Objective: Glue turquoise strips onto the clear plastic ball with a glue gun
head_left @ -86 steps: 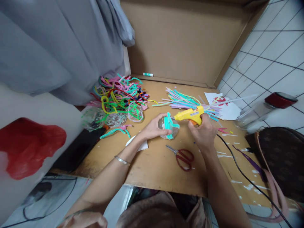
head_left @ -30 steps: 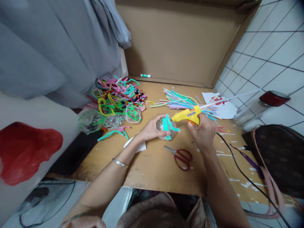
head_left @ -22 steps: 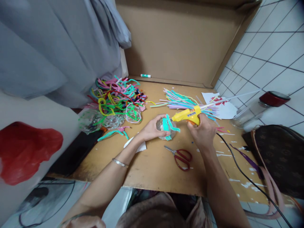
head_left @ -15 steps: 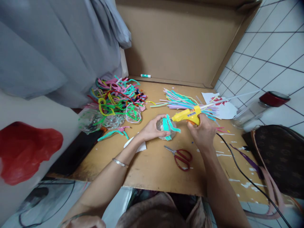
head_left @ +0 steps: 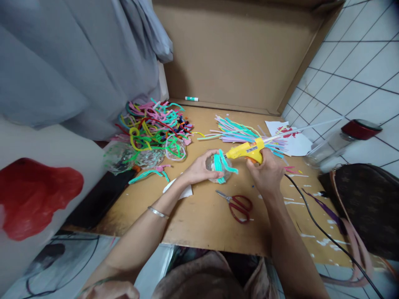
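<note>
The left hand [head_left: 201, 169] curls part-closed around the side of a see-through ball [head_left: 227, 175], thumb to the near side, with teal pipe cleaners [head_left: 217, 163] across it. The right hand [head_left: 268, 172] is wrapped firmly round the handle of a yellow glue gun [head_left: 246, 152]; its nozzle points at the ball, close by the upper teal strands, though whether it touches is too small to tell. The work in hand looks like gluing at that spot; moving the nozzle well would call for a steady ball and fingers away from the hot tip.

The ball is in front of the person, over the table [head_left: 199, 228]. Scissors [head_left: 240, 207] lie between it and the near edge. Just beyond the gun is a bundle of pipe cleaners [head_left: 238, 131], and to the left a tangled heap [head_left: 156, 124]. The long glue stick [head_left: 293, 131] reaches toward a bottle [head_left: 330, 143], so swinging the gun right could knock it. A black cord [head_left: 311, 214] runs off the right side, beside a bag [head_left: 364, 207].
</note>
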Demonstrator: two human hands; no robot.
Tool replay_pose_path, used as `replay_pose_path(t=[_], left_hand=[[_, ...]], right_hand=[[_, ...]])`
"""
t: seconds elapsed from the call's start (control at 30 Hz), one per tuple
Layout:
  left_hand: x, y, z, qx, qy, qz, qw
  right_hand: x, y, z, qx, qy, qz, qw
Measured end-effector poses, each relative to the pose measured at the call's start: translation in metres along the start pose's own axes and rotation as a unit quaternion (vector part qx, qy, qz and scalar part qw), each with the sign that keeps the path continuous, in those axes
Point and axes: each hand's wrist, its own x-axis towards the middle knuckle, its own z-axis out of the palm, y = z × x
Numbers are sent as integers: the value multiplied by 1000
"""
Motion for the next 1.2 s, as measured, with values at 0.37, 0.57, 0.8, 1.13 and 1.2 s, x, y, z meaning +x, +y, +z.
replay_pose_path(t=[0.37, 0.57, 0.8, 1.13, 1.2], left_hand=[[1, -2, 0, 12, 1, 4, 1000], [0, 1, 0, 12, 7, -3, 1000], [-1, -2, 0, 10, 2, 6, 1000], [-2, 3, 0, 14, 4, 5, 1000], [-1, 2, 0, 16, 4, 4, 1000]], right_hand=[[1, -1, -3, -10, -7, 0, 1000], [1, -1, -4, -8, -14, -7, 1000], [2, -2, -7, -12, -14, -18, 1000], [3, -3, -14, -36, -25, -43, 998], [3, -3, -14, -33, -30, -44, 998]])
